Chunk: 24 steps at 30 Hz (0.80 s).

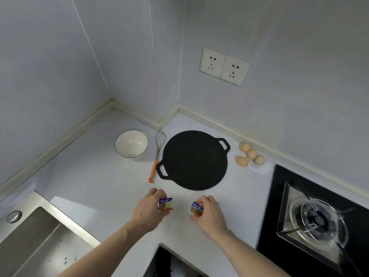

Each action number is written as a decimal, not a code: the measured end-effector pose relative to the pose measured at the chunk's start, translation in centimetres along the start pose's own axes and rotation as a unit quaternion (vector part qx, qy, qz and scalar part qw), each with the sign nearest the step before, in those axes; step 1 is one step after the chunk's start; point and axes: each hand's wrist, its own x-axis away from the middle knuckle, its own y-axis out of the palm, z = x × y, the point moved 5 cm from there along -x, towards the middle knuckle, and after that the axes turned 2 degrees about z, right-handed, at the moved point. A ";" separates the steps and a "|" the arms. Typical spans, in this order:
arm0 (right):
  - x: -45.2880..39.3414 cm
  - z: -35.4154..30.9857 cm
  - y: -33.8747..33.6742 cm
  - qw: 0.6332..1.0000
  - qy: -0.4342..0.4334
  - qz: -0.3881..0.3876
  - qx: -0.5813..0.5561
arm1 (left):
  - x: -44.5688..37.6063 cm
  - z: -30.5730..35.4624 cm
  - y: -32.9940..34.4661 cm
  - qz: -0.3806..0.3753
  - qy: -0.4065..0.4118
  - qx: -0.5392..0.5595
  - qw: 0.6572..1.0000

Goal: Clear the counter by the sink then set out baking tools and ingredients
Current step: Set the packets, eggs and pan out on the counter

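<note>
Looking down on my white bench (103, 176), black griddle pan (194, 159) mid-bench, bowl (131, 143) and whisk (157, 154) left of it, four eggs (251, 154) right, my left hand (148, 208) pinching one butter packet (166, 203), right hand (209, 212) pinching another butter packet (196, 208), both near the front edge.

soft, even kitchen light, a wide-angle view bent at the edges

the light was cool and dim-ish, with faint shadows under the bowl (131, 144) and the black pan (194, 159). a pale glare lay on the counter (95, 176) by the sink (40, 236). wall lines bowed outward, and the gas burner (317, 218) looked smeared with blur.
</note>
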 end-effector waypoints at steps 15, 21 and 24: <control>-3.7 12.7 -15.7 0.981 0.144 0.112 -0.069 | -11.4 22.0 3.9 -0.043 0.138 -0.013 0.989; -5.9 14.8 -16.4 0.984 0.139 0.103 -0.036 | -14.4 24.4 5.9 -0.049 0.130 -0.073 0.988; -7.2 16.3 -16.2 0.984 0.141 0.103 -0.024 | -15.4 24.9 7.3 -0.052 0.118 -0.080 0.988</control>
